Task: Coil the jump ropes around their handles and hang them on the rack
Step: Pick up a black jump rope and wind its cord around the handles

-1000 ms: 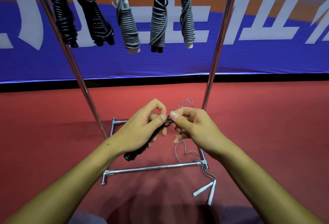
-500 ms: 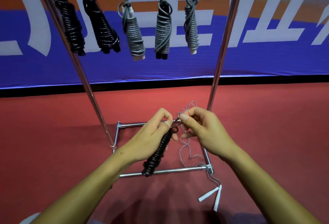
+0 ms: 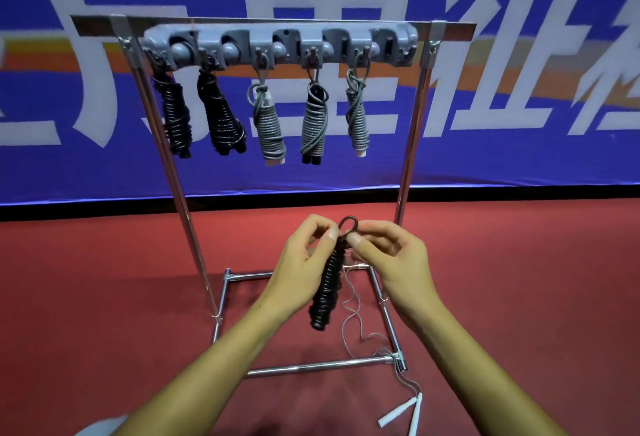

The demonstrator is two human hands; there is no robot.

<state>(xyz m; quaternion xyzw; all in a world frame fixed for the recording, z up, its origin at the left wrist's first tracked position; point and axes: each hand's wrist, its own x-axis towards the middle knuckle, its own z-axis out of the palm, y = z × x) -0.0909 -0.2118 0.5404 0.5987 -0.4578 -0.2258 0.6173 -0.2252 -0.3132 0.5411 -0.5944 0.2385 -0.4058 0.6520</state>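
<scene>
Fingers of your left hand [image 3: 304, 262] pinch the coiled black jump rope [image 3: 327, 290] near its top, at 9 o'clock of its loop. Your right hand [image 3: 391, 262] pinches it from 3 o'clock. It hangs low before the rack [image 3: 277, 44], where five wound ropes hang.

A sports hall or gym, by the look of the floor, the banner and the gear.

Under the left hand [image 3: 304, 262] and right hand [image 3: 391, 262] spreads a red sports floor [image 3: 104, 280], smooth and matte like court surfacing. Beyond the hands, a long blue banner [image 3: 519, 158] with large white characters and an orange stripe runs along the floor's far edge, as at a competition venue. Just past the hands stands a chrome rack [image 3: 412, 117] whose grey hook bar [image 3: 277, 46] carries coiled jump ropes [image 3: 270, 124]; a loose jump rope [image 3: 398, 418] with white handles lies on the floor near the right forearm.
</scene>
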